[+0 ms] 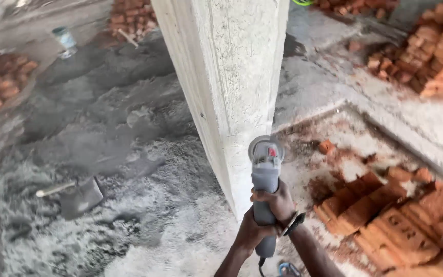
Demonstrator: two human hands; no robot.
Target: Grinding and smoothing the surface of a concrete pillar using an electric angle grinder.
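Note:
Both my hands grip a grey angle grinder [265, 174]. My left hand [250, 233] wraps the lower part of its body. My right hand [279, 201], with a dark watch on the wrist, holds it just above. The grinder points away from me, its round disc guard [266, 147] against the near corner of a tall grey concrete column [226, 77]. A cord hangs from the grinder's rear end.
A spread of grey mortar or cement [103, 169] covers the floor on the left, with a shovel [75, 195] lying in it. Red bricks [385, 215] lie piled at the right, and more brick heaps at the far left, top and upper right. A small tin [65, 40] stands at the back left.

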